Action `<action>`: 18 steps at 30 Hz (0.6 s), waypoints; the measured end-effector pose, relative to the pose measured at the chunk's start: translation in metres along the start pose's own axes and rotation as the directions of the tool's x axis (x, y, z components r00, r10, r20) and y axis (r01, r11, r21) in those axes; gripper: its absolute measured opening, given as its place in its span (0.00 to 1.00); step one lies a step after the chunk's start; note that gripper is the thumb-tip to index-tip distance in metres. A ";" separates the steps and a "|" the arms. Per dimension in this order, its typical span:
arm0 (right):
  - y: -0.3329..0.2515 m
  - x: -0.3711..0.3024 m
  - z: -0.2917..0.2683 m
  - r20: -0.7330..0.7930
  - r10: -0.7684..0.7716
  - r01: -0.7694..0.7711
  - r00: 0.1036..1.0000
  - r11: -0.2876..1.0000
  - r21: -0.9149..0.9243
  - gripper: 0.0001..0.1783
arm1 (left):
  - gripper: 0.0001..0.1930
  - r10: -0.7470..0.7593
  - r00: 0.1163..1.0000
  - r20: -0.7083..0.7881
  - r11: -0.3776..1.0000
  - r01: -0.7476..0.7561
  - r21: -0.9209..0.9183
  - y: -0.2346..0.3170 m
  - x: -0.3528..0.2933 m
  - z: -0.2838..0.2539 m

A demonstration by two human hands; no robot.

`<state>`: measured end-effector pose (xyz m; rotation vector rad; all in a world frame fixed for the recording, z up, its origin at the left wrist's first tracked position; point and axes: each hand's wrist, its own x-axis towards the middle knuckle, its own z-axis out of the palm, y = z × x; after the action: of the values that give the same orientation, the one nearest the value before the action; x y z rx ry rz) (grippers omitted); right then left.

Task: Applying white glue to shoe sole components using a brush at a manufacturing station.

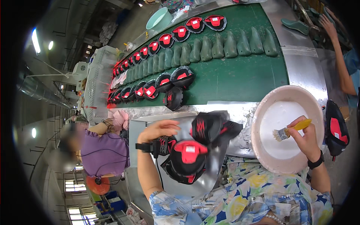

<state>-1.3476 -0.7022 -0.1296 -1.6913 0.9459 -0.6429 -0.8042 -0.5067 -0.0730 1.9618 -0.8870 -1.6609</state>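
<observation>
A yellow-handled paintbrush (291,131) is in the grip of my right hand (304,138), its pale bristles over a pinkish-white basin (258,123) of white liquid (279,112). My left hand (162,129) holds nothing, its fingers stretched out toward the right. Just beneath and beside it lie several black and red shoe uppers on a metal surface. One shows a red lining with a white label (189,152); another, with red lacing lines (207,127), looks slightly blurred. A smaller part of an upper (165,144) shows under my left wrist.
Beyond stretches a green conveyor belt (232,75) carrying rows of shoe uppers (165,82) and green shoe lasts (243,47). A single upper (336,131) sits right of the basin. A co-worker in purple (105,152) is at left; another person's arm (343,67) reaches in at far right.
</observation>
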 end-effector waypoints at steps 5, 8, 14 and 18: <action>0.000 0.000 0.000 0.018 0.007 -0.007 1.000 1.000 -0.012 0.06 | 0.43 0.101 0.825 -0.557 0.898 0.166 0.408 -0.055 0.084 -0.025; -0.003 -0.003 0.004 0.009 0.019 -0.019 1.000 1.000 -0.024 0.07 | 0.49 0.395 0.515 -0.761 0.551 0.530 0.645 -0.069 0.161 0.024; 0.008 -0.008 -0.005 -0.013 0.013 -0.014 1.000 0.998 -0.061 0.07 | 0.16 0.515 0.451 -0.729 0.638 0.367 0.677 -0.060 0.173 -0.005; 0.013 -0.002 -0.007 0.002 -0.027 0.027 1.000 0.997 -0.078 0.07 | 0.26 0.793 0.385 -0.471 0.596 -0.334 0.730 -0.004 0.146 0.052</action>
<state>-1.3577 -0.7054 -0.1400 -1.7763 0.9600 -0.6302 -0.8423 -0.6016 -0.1891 1.9698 -1.5149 -0.0254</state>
